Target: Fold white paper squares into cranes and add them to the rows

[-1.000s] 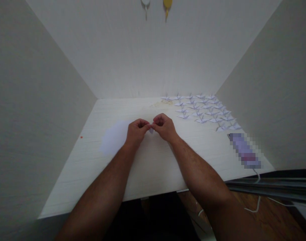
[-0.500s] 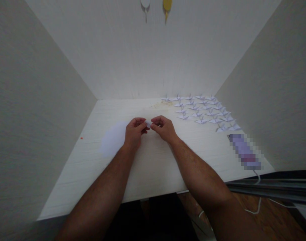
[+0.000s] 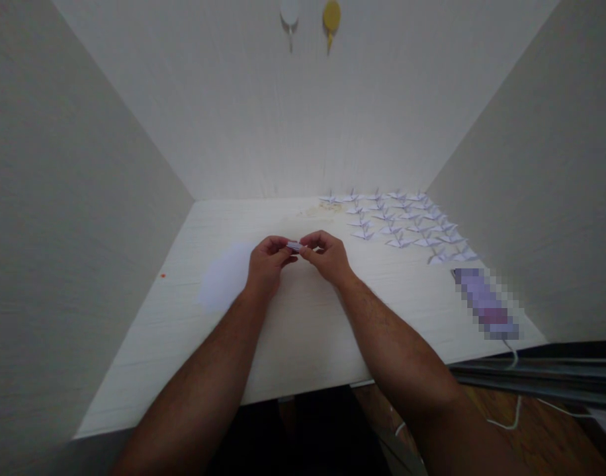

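A small piece of folded white paper (image 3: 294, 246) is held between my two hands, above the middle of the table. My left hand (image 3: 268, 262) pinches its left end between thumb and fingers. At the right end, the thumb and fingers of my right hand (image 3: 329, 255) are closed on it too. The fingers cover much of the paper, so its full shape is hidden. Left of my left hand lies white paper (image 3: 223, 277), partly behind the hand and forearm. Several folded white paper cranes (image 3: 397, 225) stand in rows at the back right.
The white table (image 3: 303, 344) meets walls at the back and both sides. A pixelated flat object (image 3: 485, 304) with a white cable (image 3: 514, 357) lies near the right edge. A small red spot (image 3: 163, 276) marks the left side. White (image 3: 289, 13) and yellow (image 3: 331, 16) hooks are on the back wall.
The folded paper has turned a little between my fingers and now shows a narrow, layered edge. My hands stay in nearly the same place. The view has tilted slightly upward.
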The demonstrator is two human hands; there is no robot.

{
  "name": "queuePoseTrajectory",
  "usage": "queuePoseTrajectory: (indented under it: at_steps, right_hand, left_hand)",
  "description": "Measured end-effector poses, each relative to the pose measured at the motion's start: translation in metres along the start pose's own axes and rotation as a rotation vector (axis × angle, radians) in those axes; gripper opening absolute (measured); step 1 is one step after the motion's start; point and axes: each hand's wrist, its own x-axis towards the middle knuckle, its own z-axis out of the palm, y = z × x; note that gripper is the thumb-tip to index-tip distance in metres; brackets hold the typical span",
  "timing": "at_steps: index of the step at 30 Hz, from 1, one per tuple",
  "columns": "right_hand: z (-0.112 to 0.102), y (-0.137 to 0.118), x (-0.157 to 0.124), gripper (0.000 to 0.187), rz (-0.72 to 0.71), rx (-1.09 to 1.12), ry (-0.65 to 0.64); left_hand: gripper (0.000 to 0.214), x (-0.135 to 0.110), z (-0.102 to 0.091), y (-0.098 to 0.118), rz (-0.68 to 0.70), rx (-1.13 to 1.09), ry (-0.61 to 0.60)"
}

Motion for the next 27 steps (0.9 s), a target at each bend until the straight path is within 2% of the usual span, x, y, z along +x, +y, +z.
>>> queuePoseTrajectory:
  at_steps: [12, 17, 20, 23, 27]
  right_hand:
    - [0.0031, 0.0014, -0.0010, 0.021, -0.028, -0.119, 0.084]
    - [0.0024, 0.0067, 0.0029, 0.029, 0.002, -0.040, 0.127]
    - [0.0023, 0.0074, 0.0047, 0.034, 0.062, -0.004, 0.159]
    - [0.0029, 0.0052, 0.0050, 0.033, 0.133, 0.100, 0.099]
    - [0.0032, 0.0040, 0.0051, 0.032, 0.099, 0.194, 0.057]
  left_hand:
    - [0.027, 0.0014, 0.0004, -0.0054, 0.041, -0.008, -0.005]
    - [0.019, 0.0016, 0.0003, -0.0056, 0.135, 0.210, 0.031]
    - [0.017, 0.0025, 0.0003, -0.0065, 0.182, 0.253, 0.039]
    - [0.016, 0.0027, 0.0003, -0.0070, 0.197, 0.275, 0.038]
    - [0.017, 0.0006, 0.0003, -0.0054, 0.199, 0.325, 0.009]
